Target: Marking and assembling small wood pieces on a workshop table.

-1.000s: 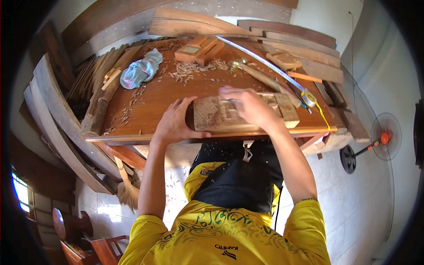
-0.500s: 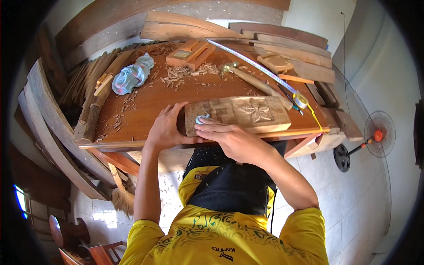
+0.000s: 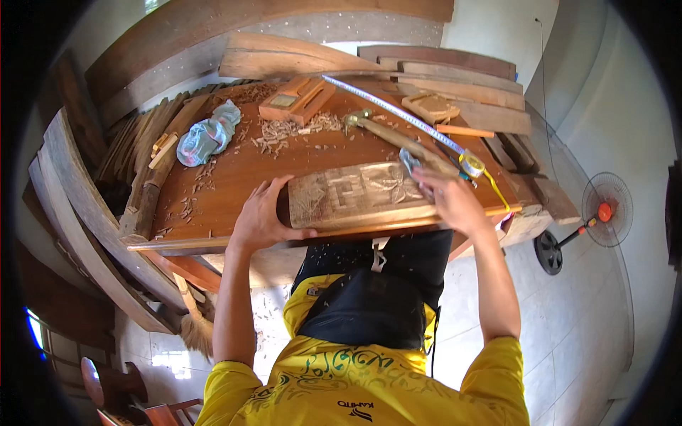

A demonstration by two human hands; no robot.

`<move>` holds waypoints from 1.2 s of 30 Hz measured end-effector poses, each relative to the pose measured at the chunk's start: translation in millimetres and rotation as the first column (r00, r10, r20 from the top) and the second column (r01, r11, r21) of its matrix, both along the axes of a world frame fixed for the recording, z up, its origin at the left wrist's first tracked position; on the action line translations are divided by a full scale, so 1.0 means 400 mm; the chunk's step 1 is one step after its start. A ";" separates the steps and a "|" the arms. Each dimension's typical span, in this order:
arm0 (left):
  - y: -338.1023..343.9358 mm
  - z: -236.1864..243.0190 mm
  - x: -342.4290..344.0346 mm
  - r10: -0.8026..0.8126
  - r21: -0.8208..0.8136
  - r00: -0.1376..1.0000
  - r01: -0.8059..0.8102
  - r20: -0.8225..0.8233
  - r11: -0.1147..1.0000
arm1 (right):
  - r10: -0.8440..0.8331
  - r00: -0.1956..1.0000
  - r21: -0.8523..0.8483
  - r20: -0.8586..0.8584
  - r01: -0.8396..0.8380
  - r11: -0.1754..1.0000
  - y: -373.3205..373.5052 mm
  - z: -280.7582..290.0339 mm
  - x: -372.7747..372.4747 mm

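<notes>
A carved wooden block (image 3: 337, 199) with square and flower reliefs lies along the front edge of the brown table (image 3: 213, 220). My left hand (image 3: 259, 216) grips its left end, thumb along the front face and fingers behind. My right hand (image 3: 452, 200) is at the block's right end, slightly blurred, with fingers closed on a small crumpled pale-blue piece (image 3: 408, 159) of unclear material. Just behind the block lies a wooden-handled hammer (image 3: 380, 131), beside an extended tape measure (image 3: 471, 165) with a yellow strap.
A wooden tool or box (image 3: 291, 99) sits amid shavings (image 3: 298, 129). A patterned blue cloth (image 3: 208, 142) lies left. Curved planks (image 3: 92, 199) lean at left; more boards (image 3: 462, 92) are stacked behind. A standing fan (image 3: 604, 211) is at right, a straw broom (image 3: 195, 328) below left.
My right hand swept from the block's middle to its left end, then across to its right end with the pale piece. My left hand stays at the left end. The view has shifted slightly.
</notes>
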State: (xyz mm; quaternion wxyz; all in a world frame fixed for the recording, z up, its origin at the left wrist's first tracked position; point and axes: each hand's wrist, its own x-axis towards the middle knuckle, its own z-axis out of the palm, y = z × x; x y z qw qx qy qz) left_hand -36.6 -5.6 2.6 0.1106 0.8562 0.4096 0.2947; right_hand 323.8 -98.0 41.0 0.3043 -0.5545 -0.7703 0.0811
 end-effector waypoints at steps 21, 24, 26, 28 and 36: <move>-0.015 0.102 0.168 -0.290 0.088 0.914 0.326 -0.283 0.941 | -0.118 0.942 0.229 -0.316 0.196 0.953 0.004 -0.133 0.247; -0.003 0.112 0.272 -0.205 -0.021 0.900 0.213 -0.385 0.977 | -0.146 0.938 0.266 -0.314 0.235 0.935 0.001 -0.169 0.281; 0.020 0.118 0.305 -0.316 -0.119 0.868 0.293 -0.383 0.949 | -0.097 0.885 0.241 -0.456 0.228 0.943 -0.012 -0.182 0.285; 0.022 0.113 0.300 -0.306 -0.096 0.886 0.290 -0.349 0.952 | -0.150 0.880 0.183 -0.450 0.255 0.949 -0.021 -0.189 0.286; 0.045 0.191 0.129 -0.176 0.064 0.982 0.172 0.071 0.983 | -0.064 0.855 0.186 -0.514 0.184 0.965 0.003 -0.211 0.266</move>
